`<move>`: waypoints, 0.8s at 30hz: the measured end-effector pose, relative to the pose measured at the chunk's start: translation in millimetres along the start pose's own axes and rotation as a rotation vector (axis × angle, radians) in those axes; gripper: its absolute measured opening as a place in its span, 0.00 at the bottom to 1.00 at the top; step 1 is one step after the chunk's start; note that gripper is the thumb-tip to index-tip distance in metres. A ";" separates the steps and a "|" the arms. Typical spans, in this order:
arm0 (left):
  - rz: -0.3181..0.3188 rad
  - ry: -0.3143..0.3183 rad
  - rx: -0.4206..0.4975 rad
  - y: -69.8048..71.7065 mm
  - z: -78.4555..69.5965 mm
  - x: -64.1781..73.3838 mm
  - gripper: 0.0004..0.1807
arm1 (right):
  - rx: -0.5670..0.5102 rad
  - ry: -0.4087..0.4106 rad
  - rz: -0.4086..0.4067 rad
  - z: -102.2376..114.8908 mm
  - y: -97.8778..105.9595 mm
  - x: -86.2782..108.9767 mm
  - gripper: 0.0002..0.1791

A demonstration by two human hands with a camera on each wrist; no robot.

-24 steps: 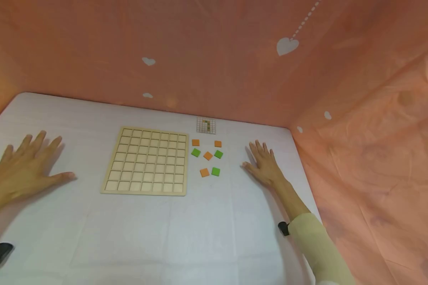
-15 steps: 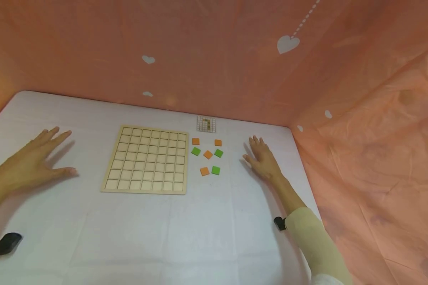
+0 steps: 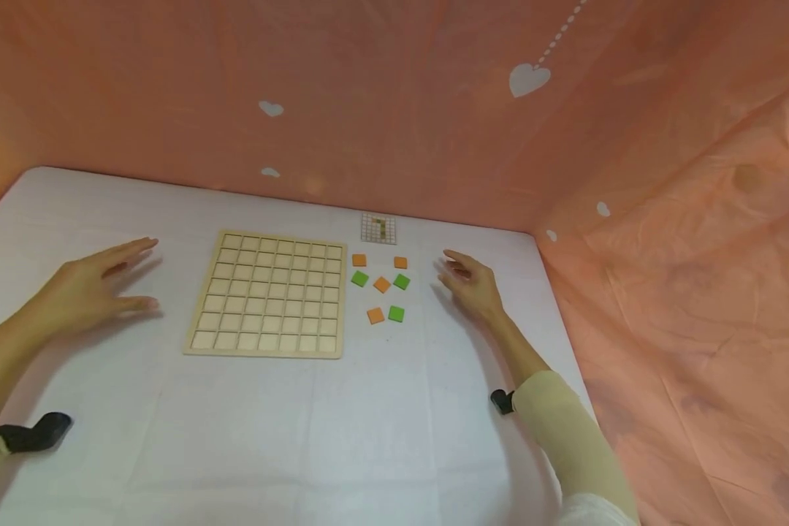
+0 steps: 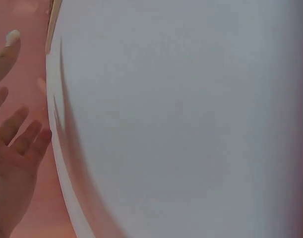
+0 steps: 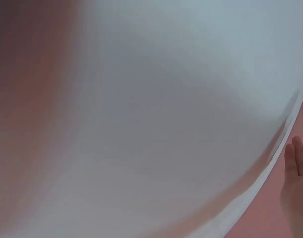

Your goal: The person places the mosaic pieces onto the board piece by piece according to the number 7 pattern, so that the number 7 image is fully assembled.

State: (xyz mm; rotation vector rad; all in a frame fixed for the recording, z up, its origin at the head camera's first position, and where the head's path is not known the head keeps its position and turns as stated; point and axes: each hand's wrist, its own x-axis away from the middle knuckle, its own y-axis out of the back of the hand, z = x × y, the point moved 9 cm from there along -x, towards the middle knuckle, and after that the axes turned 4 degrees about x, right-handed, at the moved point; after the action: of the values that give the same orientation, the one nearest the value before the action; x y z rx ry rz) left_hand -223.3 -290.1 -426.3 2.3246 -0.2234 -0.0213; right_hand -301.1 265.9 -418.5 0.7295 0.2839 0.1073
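To the left of a wooden grid board [image 3: 199, 349] hovers my left hand [image 3: 95, 288], thumb and fingers spread apart with nothing between them. The board's square cells hold no tiles. Right of it lie several small square tiles, among them an orange tile [image 3: 375, 315] and a green tile [image 3: 397, 314]. My right hand [image 3: 475, 288] is just right of these tiles, fingers loosely bent and holding nothing. In the left wrist view the left hand [image 4: 17, 163] shows its palm side and relaxed fingers. Only part of the right hand [image 5: 297, 178] appears at the right wrist view's edge.
A small card [image 3: 378, 229] printed with a grid and a few coloured squares lies behind the tiles. The white-covered table [image 3: 368, 431] meets an orange curtain [image 3: 394, 109] with white hearts at the back and right.
Both hands have turned from flat, palm-down spreads to a sideways pose. The left hand has moved right toward the board, the right hand slightly left toward the tiles. Board and tiles stay put.
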 end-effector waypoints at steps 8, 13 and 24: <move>0.037 -0.036 0.062 -10.2 -14.8 -12.4 0.49 | -0.104 -0.042 0.089 9.6 -20.8 -11.1 0.22; 0.071 -0.057 0.146 -20.0 -19.3 -17.1 0.45 | -0.154 -0.015 0.156 43.0 -25.2 -13.8 0.21; 0.107 -0.096 0.232 -32.3 -24.3 -26.7 0.37 | -0.053 -0.091 0.171 9.6 -49.9 -34.7 0.21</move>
State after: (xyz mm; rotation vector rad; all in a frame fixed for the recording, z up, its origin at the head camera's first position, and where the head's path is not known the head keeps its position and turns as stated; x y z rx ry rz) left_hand -242.6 -246.4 -434.1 2.5409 -0.4183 -0.0563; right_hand -331.7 216.0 -437.6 0.7030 0.1310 0.2424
